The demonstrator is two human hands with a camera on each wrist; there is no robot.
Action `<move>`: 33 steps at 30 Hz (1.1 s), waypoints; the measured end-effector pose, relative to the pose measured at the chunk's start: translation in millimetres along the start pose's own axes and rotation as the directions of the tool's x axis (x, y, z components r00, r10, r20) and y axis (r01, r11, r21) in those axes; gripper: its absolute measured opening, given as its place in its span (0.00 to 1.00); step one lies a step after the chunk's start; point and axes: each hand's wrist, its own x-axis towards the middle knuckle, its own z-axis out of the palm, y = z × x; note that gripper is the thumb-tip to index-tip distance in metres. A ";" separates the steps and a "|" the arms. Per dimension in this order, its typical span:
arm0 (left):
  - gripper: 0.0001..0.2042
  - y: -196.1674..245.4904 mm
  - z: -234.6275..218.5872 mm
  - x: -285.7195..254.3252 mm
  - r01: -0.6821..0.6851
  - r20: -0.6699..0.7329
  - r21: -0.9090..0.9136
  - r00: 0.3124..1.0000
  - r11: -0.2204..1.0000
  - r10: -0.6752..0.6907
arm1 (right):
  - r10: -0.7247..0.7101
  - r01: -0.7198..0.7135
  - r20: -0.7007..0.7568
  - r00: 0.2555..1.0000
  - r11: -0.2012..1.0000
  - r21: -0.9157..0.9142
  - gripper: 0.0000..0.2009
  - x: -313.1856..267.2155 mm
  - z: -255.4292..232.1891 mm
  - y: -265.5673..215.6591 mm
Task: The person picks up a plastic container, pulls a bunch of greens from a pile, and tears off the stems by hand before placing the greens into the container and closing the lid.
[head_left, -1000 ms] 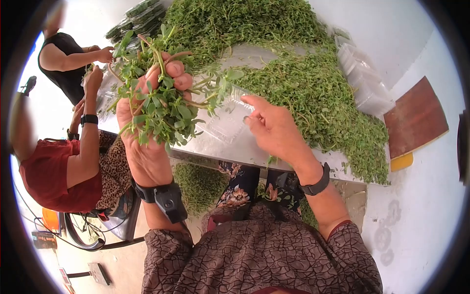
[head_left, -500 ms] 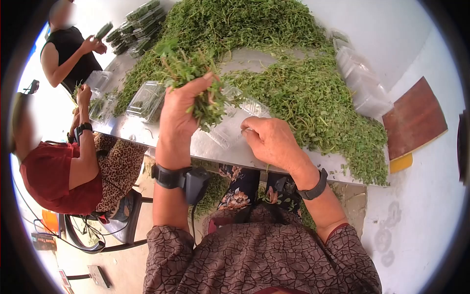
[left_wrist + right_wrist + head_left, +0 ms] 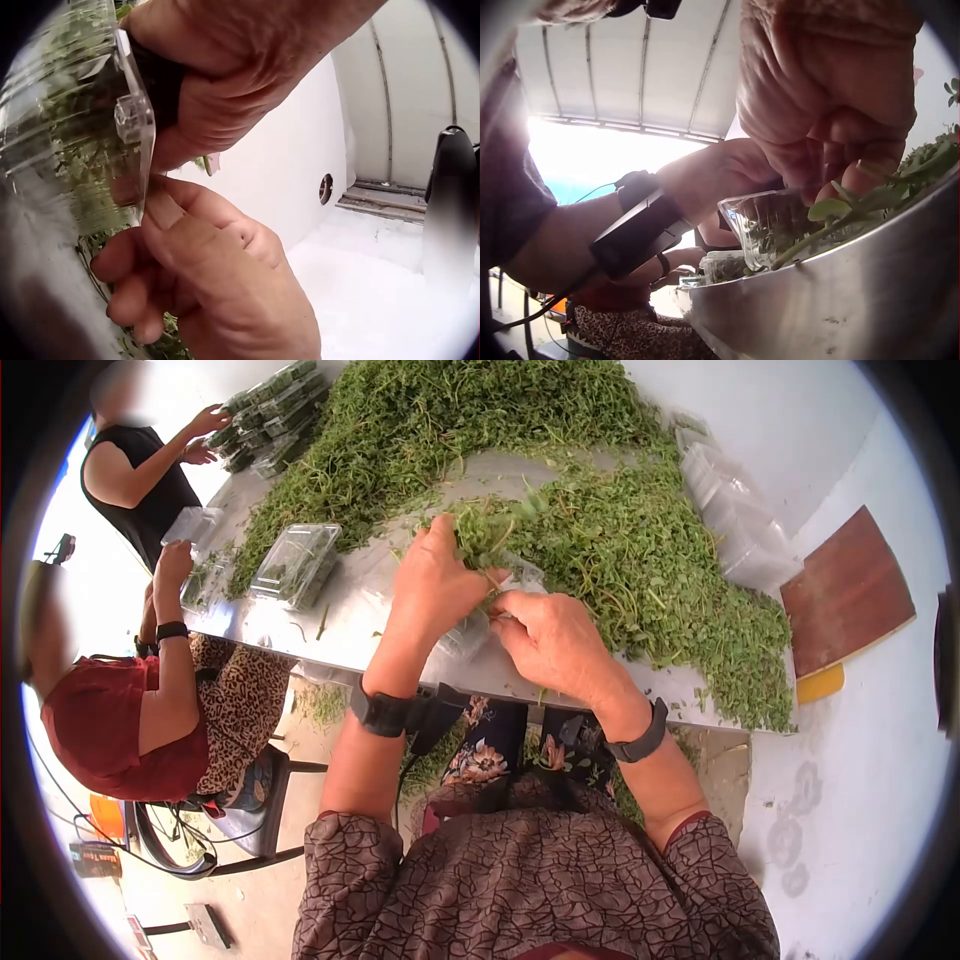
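While the left hand point(image 3: 430, 590) holds a loose bunch of leafy green stems point(image 3: 485, 532), its fingers curled round them, the right hand point(image 3: 562, 645) pinches the rim of a clear, ridged plastic box point(image 3: 82, 161) between thumb and curled fingers. That box stands near the front edge of the metal tabletop point(image 3: 345, 630), just under both hands, and the left hand leans over its open top. The left fingertips are hidden, so how they press on the stems cannot be told.

As for progress, the box looks partly done: greens show through its wall, the bunch is at its mouth, and it has not been closed. How full it is cannot be judged well, with the hands covering much of it. A second clear box point(image 3: 295, 565) with some greens inside rests apart to the left, and at the far left corner a stack of green-filled boxes point(image 3: 275, 420) seems finished. A person in a black sleeveless top point(image 3: 145, 490) reaches to that stack, while a person in dark red point(image 3: 115, 730) sits nearer. Much appears left to do: a broad heap of loose greens point(image 3: 650, 560) covers the far and right parts, beside nested clear containers point(image 3: 745, 545).
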 end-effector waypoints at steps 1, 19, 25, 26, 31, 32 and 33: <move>0.25 1.6 -1.1 -2.3 -0.001 0.002 0.000 1.000 1.000 0.001 | 0.002 -0.002 -0.001 1.000 1.000 0.000 0.06 0.3 -0.8 0.2; 0.32 0.4 -42.5 -31.8 -0.251 0.201 0.070 0.951 0.965 0.233 | 0.038 -0.035 -0.039 0.999 0.997 0.074 0.06 -1.2 -2.5 5.9; 0.24 -9.8 -44.6 -41.0 -0.395 0.049 0.074 0.919 0.916 0.392 | 0.043 -0.040 -0.051 0.998 0.998 0.056 0.06 -2.1 -2.5 7.7; 0.22 -12.5 -42.4 -42.3 -0.422 0.036 0.097 0.906 0.901 0.421 | 0.056 -0.054 -0.041 0.998 0.997 0.056 0.06 -1.7 -3.9 6.9; 0.13 -20.8 -30.6 -43.0 -0.494 0.141 0.164 0.868 0.854 0.476 | 0.087 -0.085 -0.022 0.996 0.994 0.064 0.06 -0.5 -6.9 5.0; 0.13 -19.4 -28.5 -43.2 -0.493 0.137 0.162 0.869 0.855 0.475 | 0.067 -0.066 -0.029 0.997 0.996 0.054 0.07 -0.5 -5.9 6.9; 0.11 -17.9 -26.2 -43.5 -0.513 0.181 0.172 0.855 0.841 0.485 | 0.047 -0.046 -0.035 0.998 0.998 0.043 0.07 -0.3 -5.7 8.0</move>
